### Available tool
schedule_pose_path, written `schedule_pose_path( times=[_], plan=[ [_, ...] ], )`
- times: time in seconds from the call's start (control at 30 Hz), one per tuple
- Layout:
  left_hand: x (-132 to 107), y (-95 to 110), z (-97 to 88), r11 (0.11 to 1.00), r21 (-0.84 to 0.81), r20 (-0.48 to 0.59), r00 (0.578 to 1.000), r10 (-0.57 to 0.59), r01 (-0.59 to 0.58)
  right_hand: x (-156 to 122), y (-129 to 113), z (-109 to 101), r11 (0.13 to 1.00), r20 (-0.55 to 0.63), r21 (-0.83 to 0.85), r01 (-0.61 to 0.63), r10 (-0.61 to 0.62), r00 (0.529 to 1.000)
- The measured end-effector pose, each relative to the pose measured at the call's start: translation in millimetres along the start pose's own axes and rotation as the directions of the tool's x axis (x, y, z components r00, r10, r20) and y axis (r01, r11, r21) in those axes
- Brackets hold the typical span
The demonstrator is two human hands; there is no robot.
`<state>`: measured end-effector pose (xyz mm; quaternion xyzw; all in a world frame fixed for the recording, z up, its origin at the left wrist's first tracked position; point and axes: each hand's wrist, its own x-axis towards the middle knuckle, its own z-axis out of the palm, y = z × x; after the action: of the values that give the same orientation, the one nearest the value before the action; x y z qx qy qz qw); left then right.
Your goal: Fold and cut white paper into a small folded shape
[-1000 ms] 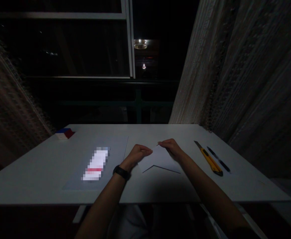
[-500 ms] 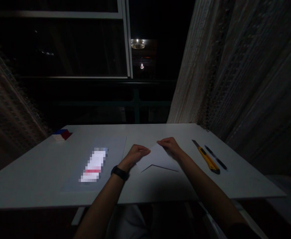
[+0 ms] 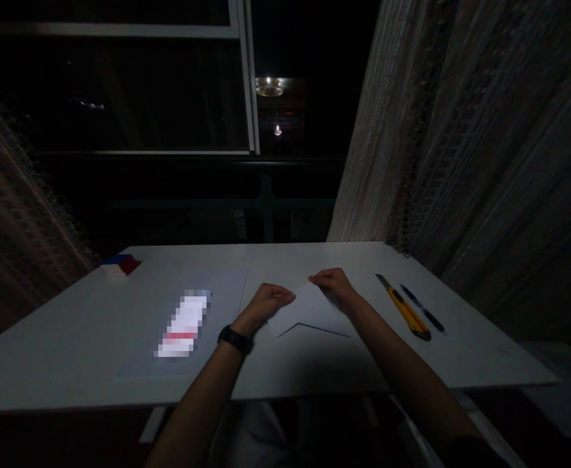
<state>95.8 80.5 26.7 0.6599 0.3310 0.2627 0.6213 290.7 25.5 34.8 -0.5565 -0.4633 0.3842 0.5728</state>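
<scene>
I'm pinching the white paper (image 3: 305,309) mid-table (image 3: 285,260) in left hand (image 3: 267,301) and right hand (image 3: 335,283), both partly covering it; cutter (image 3: 405,311) and pen (image 3: 423,308) are lying rightward, cube (image 3: 119,266) and sheet (image 3: 229,292) leftward.

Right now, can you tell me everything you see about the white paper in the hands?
The white paper looks thin and plain, with no writing I can make out in this dim light. The left hand pinches its far left edge, and the right hand holds it at its far corner. A dark line along its near side bends to a peak, like a wide roof. It is over the white table; I can't tell how it's folded, or how much touches the tabletop.
</scene>
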Motion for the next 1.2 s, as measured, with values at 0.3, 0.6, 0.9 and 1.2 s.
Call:
schedule_pose_path(
  times=[0.3, 0.6, 0.9, 1.2],
  plan=[
    [0.5, -1.5, -0.6, 0.999, 0.029, -0.048, 0.998, 0.032, -0.030, -1.0, 3.9, 2.9, 0.996, 0.126, 0.086, 0.033, -0.044, 0.991],
    [0.8, -1.8, 0.0, 0.996, 0.076, -0.027, 0.998, 0.058, -0.056, 1.9, 8.6, 3.3, 0.994, 0.069, 0.099, -0.038, 0.031, 0.997],
    [3.6, -4.7, -0.4, 0.991, 0.123, -0.004, 0.999, 0.050, -0.049, 0.0, 3.2, -0.9, 0.990, 0.063, 0.099, -0.098, 0.092, 0.994],
    [1.2, -2.5, 1.3, 0.993, 0.115, 0.021, 1.000, 0.015, -0.017, 0.1, 1.0, -7.4, 0.965, 0.140, 0.141, -0.223, 0.204, 0.969]
  ],
)
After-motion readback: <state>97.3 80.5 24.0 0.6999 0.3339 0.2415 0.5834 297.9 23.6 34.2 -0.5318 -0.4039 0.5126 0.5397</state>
